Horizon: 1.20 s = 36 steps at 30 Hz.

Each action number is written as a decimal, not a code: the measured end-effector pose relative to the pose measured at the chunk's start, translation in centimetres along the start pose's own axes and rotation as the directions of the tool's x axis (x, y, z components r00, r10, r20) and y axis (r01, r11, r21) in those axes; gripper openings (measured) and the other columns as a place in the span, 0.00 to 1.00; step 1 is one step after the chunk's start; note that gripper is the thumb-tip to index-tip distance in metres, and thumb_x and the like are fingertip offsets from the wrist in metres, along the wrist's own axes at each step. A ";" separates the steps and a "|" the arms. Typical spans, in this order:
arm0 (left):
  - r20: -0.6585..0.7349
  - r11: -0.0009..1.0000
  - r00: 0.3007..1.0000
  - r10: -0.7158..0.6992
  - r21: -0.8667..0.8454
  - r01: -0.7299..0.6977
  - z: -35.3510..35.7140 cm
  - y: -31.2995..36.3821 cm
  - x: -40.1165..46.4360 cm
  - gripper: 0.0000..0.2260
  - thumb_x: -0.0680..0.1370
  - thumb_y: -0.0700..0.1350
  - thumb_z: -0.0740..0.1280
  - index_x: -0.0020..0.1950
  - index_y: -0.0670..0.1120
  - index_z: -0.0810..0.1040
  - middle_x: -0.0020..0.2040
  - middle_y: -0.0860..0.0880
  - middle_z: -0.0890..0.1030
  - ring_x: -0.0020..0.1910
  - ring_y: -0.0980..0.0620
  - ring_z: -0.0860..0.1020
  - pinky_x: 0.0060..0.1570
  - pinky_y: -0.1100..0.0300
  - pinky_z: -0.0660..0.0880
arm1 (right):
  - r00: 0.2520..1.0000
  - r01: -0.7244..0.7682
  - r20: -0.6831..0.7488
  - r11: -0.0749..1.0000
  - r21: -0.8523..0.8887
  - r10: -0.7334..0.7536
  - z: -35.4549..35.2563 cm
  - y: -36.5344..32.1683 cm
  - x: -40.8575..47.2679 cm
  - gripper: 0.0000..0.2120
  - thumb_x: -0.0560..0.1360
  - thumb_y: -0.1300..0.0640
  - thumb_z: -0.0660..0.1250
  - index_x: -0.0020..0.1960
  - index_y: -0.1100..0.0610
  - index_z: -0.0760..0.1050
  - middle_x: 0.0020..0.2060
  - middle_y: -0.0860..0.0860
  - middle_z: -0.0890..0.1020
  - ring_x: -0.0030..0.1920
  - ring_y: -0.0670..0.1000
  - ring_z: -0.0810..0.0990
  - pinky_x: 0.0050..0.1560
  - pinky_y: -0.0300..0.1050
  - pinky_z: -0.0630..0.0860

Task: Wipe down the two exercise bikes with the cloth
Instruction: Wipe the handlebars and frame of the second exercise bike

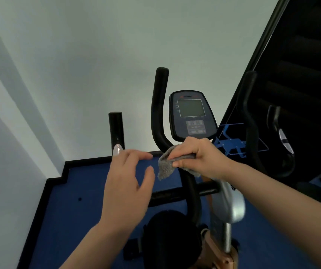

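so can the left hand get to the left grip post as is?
Probably yes. The left hand is open and holds nothing, hovering just below and right of the post, with nothing between them. The right hand holds the cloth off to the side.

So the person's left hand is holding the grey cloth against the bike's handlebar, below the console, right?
Not quite: the head view shows the right hand gripping the grey cloth against the handlebar, below the console. The left hand is open, holding nothing.

Blue floor (89,191), white wall (78,65)
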<state>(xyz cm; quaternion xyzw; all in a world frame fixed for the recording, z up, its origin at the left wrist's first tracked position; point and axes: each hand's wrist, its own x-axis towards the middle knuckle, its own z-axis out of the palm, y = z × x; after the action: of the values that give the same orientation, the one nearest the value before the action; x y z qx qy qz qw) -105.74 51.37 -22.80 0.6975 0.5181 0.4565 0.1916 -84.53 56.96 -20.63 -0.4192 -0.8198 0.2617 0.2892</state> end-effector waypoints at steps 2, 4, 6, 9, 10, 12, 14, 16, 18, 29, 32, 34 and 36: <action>0.045 0.999 0.998 -0.037 -0.008 0.037 0.7 0.6 -1.7 0.08 0.76 0.46 0.64 0.51 0.60 0.74 0.51 0.65 0.72 0.38 0.60 0.73 0.39 0.66 0.67 | 0.999 -0.021 -0.040 1.000 0.020 0.022 0.2 0.1 -1.8 0.08 0.70 0.65 0.73 0.49 0.61 0.83 0.39 0.41 0.82 0.42 0.39 0.80 0.47 0.36 0.74; 0.081 0.999 0.996 -0.046 -0.002 0.046 1.4 1.1 -3.0 0.08 0.76 0.46 0.64 0.51 0.59 0.75 0.50 0.64 0.73 0.42 0.61 0.73 0.40 0.65 0.68 | 0.991 -0.077 -0.107 0.997 0.016 0.078 0.8 0.1 -3.7 0.08 0.69 0.63 0.74 0.49 0.57 0.84 0.39 0.40 0.81 0.43 0.39 0.80 0.47 0.34 0.74; 0.098 0.998 0.993 -0.059 0.005 0.059 1.8 1.3 -3.7 0.08 0.76 0.45 0.65 0.51 0.58 0.75 0.50 0.63 0.74 0.46 0.61 0.73 0.41 0.65 0.68 | 0.978 -0.121 -0.172 0.993 0.014 0.122 1.9 -0.1 -5.9 0.08 0.69 0.60 0.74 0.48 0.53 0.84 0.39 0.41 0.82 0.43 0.42 0.79 0.47 0.36 0.74; 0.086 0.996 0.994 -0.066 0.060 0.061 1.9 1.2 -3.7 0.08 0.77 0.46 0.65 0.53 0.58 0.74 0.51 0.63 0.74 0.43 0.61 0.73 0.41 0.66 0.69 | 0.973 -0.120 -0.194 0.992 0.036 0.124 3.7 -0.7 -9.0 0.08 0.69 0.59 0.74 0.48 0.53 0.84 0.41 0.44 0.84 0.43 0.46 0.78 0.47 0.41 0.75; 0.088 0.995 0.995 -0.051 0.094 0.043 1.9 1.2 -3.6 0.08 0.77 0.46 0.64 0.54 0.57 0.74 0.51 0.63 0.74 0.44 0.61 0.73 0.42 0.66 0.69 | 0.977 -0.128 -0.166 0.991 0.024 0.130 3.8 -1.0 -9.6 0.08 0.69 0.59 0.75 0.47 0.52 0.84 0.41 0.44 0.84 0.43 0.46 0.78 0.47 0.40 0.75; 0.106 0.989 0.994 -0.039 0.149 0.023 2.0 1.2 -3.4 0.07 0.77 0.45 0.64 0.53 0.55 0.75 0.50 0.62 0.74 0.45 0.60 0.73 0.45 0.65 0.69 | 0.978 -0.197 -0.066 0.979 0.048 0.200 2.8 -1.7 -9.5 0.08 0.69 0.57 0.74 0.47 0.50 0.84 0.39 0.45 0.84 0.41 0.45 0.79 0.46 0.39 0.76; 0.133 0.984 0.990 -0.051 0.175 0.028 2.0 1.1 -3.3 0.07 0.77 0.45 0.63 0.53 0.54 0.75 0.49 0.62 0.74 0.46 0.61 0.72 0.47 0.66 0.68 | 0.950 -0.249 -0.145 0.951 0.185 0.277 0.7 -2.7 -7.0 0.07 0.70 0.57 0.74 0.47 0.48 0.84 0.37 0.51 0.85 0.39 0.46 0.82 0.43 0.43 0.78; 0.168 0.983 0.984 -0.054 0.184 0.023 2.1 0.8 -3.4 0.07 0.77 0.47 0.62 0.54 0.55 0.75 0.50 0.63 0.74 0.49 0.62 0.72 0.49 0.69 0.66 | 0.833 -0.251 -0.415 0.918 0.307 0.366 -1.7 -3.5 -2.4 0.05 0.70 0.56 0.73 0.45 0.49 0.84 0.36 0.53 0.86 0.36 0.47 0.83 0.39 0.44 0.79; 0.204 0.983 0.977 -0.060 0.183 0.022 2.1 0.6 -3.4 0.08 0.78 0.49 0.61 0.55 0.55 0.74 0.51 0.64 0.73 0.53 0.64 0.70 0.52 0.73 0.65 | 0.736 -0.312 -0.510 0.891 0.329 0.446 -3.4 -3.8 3.2 0.05 0.72 0.55 0.70 0.45 0.52 0.84 0.32 0.52 0.83 0.30 0.46 0.81 0.30 0.40 0.78; 0.254 0.987 0.967 -0.037 0.163 -0.005 2.4 0.5 -3.1 0.07 0.78 0.48 0.62 0.55 0.54 0.76 0.51 0.61 0.76 0.53 0.62 0.71 0.56 0.67 0.67 | 0.707 -0.551 -0.372 0.798 0.243 0.601 1.2 -1.5 7.8 0.15 0.73 0.53 0.67 0.28 0.50 0.80 0.26 0.48 0.81 0.33 0.51 0.81 0.32 0.44 0.76; 0.261 0.989 0.965 -0.021 0.149 -0.019 2.4 0.6 -3.1 0.07 0.78 0.47 0.63 0.54 0.53 0.77 0.50 0.60 0.76 0.52 0.60 0.72 0.54 0.65 0.69 | 0.768 -0.543 -0.297 0.823 0.167 0.567 1.1 -1.2 5.9 0.13 0.73 0.53 0.68 0.30 0.49 0.81 0.25 0.47 0.81 0.29 0.45 0.78 0.30 0.39 0.74; 0.257 0.989 0.966 -0.021 0.144 -0.017 2.4 0.5 -3.1 0.06 0.78 0.46 0.63 0.53 0.53 0.77 0.49 0.59 0.77 0.51 0.60 0.72 0.53 0.63 0.70 | 0.807 -0.519 -0.249 0.845 0.131 0.535 0.9 -1.2 5.0 0.10 0.74 0.54 0.67 0.39 0.57 0.83 0.34 0.57 0.84 0.33 0.47 0.79 0.37 0.44 0.77; 0.262 0.989 0.965 -0.017 0.147 -0.022 2.5 0.5 -3.2 0.06 0.77 0.46 0.63 0.53 0.52 0.77 0.49 0.59 0.77 0.51 0.60 0.72 0.52 0.63 0.70 | 0.834 -0.507 -0.221 0.860 0.056 0.506 0.5 -1.2 4.0 0.11 0.74 0.55 0.68 0.46 0.63 0.82 0.42 0.62 0.84 0.40 0.51 0.83 0.44 0.47 0.79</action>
<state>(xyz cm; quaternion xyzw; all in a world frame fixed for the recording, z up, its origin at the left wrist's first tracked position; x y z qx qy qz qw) -103.54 48.83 -25.13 0.7647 0.5199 0.3205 0.2056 -87.43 59.66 -19.14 -0.6490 -0.6416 0.2770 0.3007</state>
